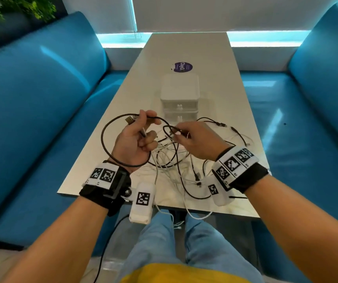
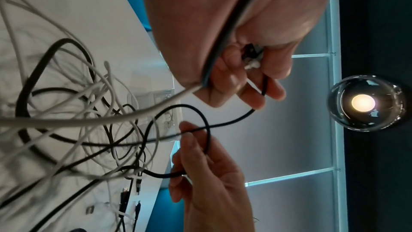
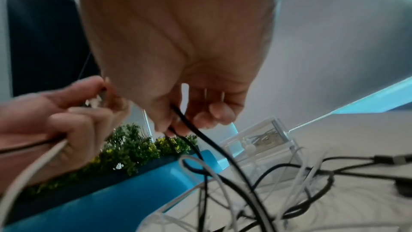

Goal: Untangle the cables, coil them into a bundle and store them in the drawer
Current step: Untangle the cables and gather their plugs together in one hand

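Note:
A tangle of black and white cables (image 1: 172,158) lies on the white table (image 1: 186,50). My left hand (image 1: 138,137) is raised above it, palm up, gripping a black cable (image 1: 111,123) that loops round the hand, plus cable plugs (image 1: 130,120) and a white cable (image 2: 93,121). My right hand (image 1: 194,139) pinches a small loop of the same black cable (image 2: 206,130) just right of the left hand. In the right wrist view the black cable (image 3: 200,135) runs down from the pinching fingertips (image 3: 176,128) into the tangle. A small white two-drawer box (image 1: 180,94) stands behind the hands, drawers closed.
Blue sofas (image 1: 41,103) flank the table on both sides. A purple round sticker (image 1: 182,67) lies beyond the drawer box. Loose cable ends (image 1: 239,133) spread to the right, and one white cable (image 1: 196,216) hangs over the near table edge. Green plants (image 3: 131,145) stand behind the left sofa.

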Demonstrator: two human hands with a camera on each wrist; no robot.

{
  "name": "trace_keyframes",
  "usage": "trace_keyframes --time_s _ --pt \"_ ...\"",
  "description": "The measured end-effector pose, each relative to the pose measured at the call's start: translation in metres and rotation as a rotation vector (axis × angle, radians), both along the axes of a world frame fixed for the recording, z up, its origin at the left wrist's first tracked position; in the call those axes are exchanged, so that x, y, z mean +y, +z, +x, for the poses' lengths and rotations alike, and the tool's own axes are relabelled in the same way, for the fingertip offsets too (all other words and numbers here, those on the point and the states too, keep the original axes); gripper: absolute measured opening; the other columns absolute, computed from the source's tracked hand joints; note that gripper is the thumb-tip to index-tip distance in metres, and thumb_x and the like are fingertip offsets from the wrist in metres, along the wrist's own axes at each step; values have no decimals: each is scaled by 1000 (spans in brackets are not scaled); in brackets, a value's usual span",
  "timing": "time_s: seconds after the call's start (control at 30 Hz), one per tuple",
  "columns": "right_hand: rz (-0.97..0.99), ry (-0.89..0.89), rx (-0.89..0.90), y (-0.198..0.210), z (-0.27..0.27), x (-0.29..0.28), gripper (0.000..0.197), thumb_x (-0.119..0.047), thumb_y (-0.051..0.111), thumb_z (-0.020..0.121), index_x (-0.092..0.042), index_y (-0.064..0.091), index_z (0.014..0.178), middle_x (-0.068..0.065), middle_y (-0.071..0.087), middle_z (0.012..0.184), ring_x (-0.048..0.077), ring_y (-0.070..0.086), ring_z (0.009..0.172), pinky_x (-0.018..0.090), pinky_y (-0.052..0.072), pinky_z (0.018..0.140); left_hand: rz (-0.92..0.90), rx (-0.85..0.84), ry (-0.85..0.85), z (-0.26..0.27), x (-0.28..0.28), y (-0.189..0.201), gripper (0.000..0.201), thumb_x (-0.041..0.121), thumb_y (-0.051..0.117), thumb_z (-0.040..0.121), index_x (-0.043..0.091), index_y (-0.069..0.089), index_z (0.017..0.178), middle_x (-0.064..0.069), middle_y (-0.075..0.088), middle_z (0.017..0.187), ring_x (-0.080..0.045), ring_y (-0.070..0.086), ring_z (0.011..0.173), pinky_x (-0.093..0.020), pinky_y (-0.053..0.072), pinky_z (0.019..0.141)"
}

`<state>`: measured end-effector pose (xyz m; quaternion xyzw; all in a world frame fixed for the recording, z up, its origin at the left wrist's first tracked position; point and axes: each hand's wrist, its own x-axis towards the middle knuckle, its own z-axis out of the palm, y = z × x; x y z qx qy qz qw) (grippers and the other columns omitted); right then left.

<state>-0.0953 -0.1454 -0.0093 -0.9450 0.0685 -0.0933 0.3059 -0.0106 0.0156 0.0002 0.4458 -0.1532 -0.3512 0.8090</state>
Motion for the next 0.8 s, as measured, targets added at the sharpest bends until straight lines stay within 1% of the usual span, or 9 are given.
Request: trace_keyframes --time_s 0.07,0.17,0.33,0.43,0.5,0.57,0.67,0.73,0.8 --pt "70 -17 -14 -1 0 -5 24 -26 56 95 -28 56 71 -13 49 59 2 43 57 26 32 61 3 -36 -1 1 3 -3 27 34 46 88 26 72 86 9 64 75 -1 24 38 -14 17 39" --pt "189 -41 -11 4 -3 -6 21 -28 59 94 -17 66 77 -12 51 57 1 43 51 21 33 57 104 -170 10 3 2 -13 30 13 62 84 25 61 111 9 59 74 0 26 40 -14 19 38" --pt "294 5 -12 11 -2 -6 16 -29 68 87 -16 74 80 6 62 65 9 48 57 28 42 60 318 -411 76 -13 -16 -21 42 10 74 79 21 63 119 6 58 73 0 41 45 -15 30 41" --pt "298 29 -14 12 -2 -8 22 -31 68 87 -10 74 82 17 67 71 26 57 61 38 50 65 298 -445 204 -21 -27 -19 26 5 67 86 12 66 110 13 64 65 4 52 46 -6 37 46" --pt "345 67 -14 13 -5 -10 22 -29 66 89 -9 75 86 16 71 78 32 65 74 40 54 75 329 -428 250 -24 -30 -17 11 12 64 90 17 69 99 15 65 62 4 50 45 -7 37 46" --pt "409 15 -33 11 -10 -17 22 -28 63 91 -9 75 87 6 70 69 17 62 62 25 51 67 337 -312 318 -15 -26 -18 9 22 62 92 19 71 92 10 65 65 0 37 39 -15 30 41" --pt "495 -240 -55 -8 -21 -47 31 -36 59 93 -9 75 90 -6 56 53 13 45 50 27 37 56 251 -105 428 9 -6 -22 11 25 59 94 21 69 92 3 66 72 -4 23 38 -17 20 37" --pt "503 -431 -12 -26 -31 -72 36 -35 52 97 -7 74 90 -13 52 44 6 44 46 22 35 55 217 -63 478 21 12 -25 12 27 57 95 21 68 92 3 68 74 -3 22 37 -17 19 37" --pt "432 -571 97 -42 -42 -95 38 -34 50 98 -5 74 90 -12 54 52 6 47 52 21 34 55 221 -47 536 30 28 -29 12 28 58 95 22 67 91 2 69 78 -3 21 37 -16 19 36"
